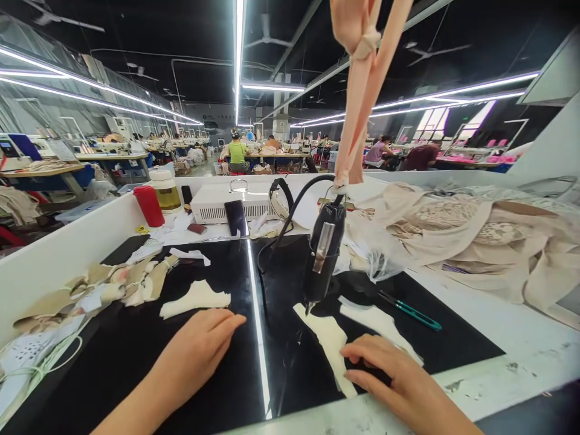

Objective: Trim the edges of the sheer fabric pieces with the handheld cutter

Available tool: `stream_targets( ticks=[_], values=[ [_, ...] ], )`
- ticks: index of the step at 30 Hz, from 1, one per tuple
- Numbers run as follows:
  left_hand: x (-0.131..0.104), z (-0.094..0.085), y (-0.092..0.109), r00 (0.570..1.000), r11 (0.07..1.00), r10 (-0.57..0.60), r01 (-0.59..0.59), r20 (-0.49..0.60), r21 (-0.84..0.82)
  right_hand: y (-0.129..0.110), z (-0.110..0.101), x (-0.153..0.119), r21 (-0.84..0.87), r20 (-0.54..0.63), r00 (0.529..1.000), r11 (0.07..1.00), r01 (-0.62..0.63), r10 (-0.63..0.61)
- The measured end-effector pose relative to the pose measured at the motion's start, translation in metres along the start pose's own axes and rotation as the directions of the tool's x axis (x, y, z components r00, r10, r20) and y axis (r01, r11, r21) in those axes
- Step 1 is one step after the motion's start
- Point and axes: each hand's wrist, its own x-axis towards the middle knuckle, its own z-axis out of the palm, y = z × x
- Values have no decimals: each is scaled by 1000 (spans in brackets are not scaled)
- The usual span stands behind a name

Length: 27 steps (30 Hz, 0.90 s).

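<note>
My left hand is over the black work surface, its fingers pressed together with nothing showing between them. Just beyond it lies a cream cut fabric piece. My right hand has its thumb and index finger apart, the tips at the right edge of a second cream fabric piece. That piece lies flat, its far end under the tip of a black hand-held device hanging from pinkish fabric strips. A third cream piece rests to the right, partly behind my right hand.
Teal-handled tweezers lie at the right. Beige fabric is heaped beyond them, and bundled pieces lie at the left. Behind stand a white vented box, a phone, a red cup and a jar. A black cable arches to the device.
</note>
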Motion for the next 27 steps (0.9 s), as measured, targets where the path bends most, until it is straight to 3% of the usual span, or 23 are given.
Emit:
stream_targets(
  ticks=[5,10,15,22,27],
  values=[
    [10,16,55,986,985,154,-149,63,-87,-8,12,3,7,32,999,1000,-11,11],
    [22,43,87,969,967,243,-239,43,-85,-8,13,5,81,48,998,996,-32,28],
    [31,66,103,971,973,230,-227,73,-41,-12,12,3,161,31,998,985,-62,58],
    [40,68,114,962,984,161,-174,221,43,-12,6,8,276,21,994,955,-110,108],
    [37,76,113,972,986,147,-158,180,47,-12,0,23,424,-110,936,868,-260,334]
  ],
)
